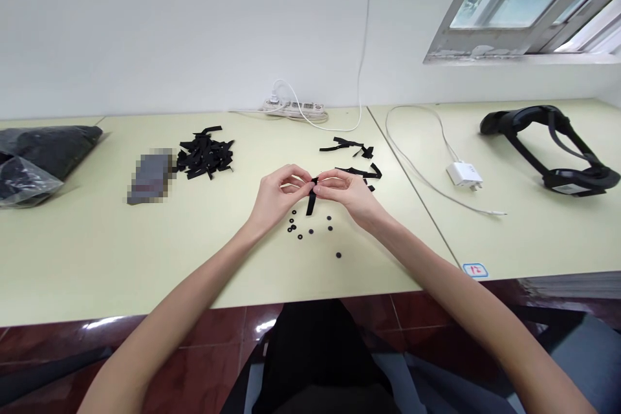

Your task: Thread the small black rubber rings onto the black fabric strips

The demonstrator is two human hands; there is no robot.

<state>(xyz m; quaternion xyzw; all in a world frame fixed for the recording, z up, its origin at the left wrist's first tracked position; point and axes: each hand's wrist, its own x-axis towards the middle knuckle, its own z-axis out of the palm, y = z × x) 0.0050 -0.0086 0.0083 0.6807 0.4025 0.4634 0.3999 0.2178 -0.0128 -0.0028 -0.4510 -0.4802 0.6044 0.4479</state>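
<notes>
Both hands meet over the pale table, pinching one black fabric strip (311,202) at its upper end. My left hand (283,193) grips from the left with thumb and fingertips. From the right, my right hand (347,192) closes on the same end, fingertips almost touching the left ones. The strip's free end hangs down toward me. Whether a small part sits between the fingertips is hidden. Several small black round pieces (311,231), some ring-like with a pale centre, lie on the table just below the hands.
A heap of black strips (206,155) lies left; more strips (359,172) lie beyond my right hand. A pixelated item (150,176) and a dark plastic bag (43,158) are further left. A power strip (294,108), white charger (464,174) with cable, and black headset (548,142) also occupy the table.
</notes>
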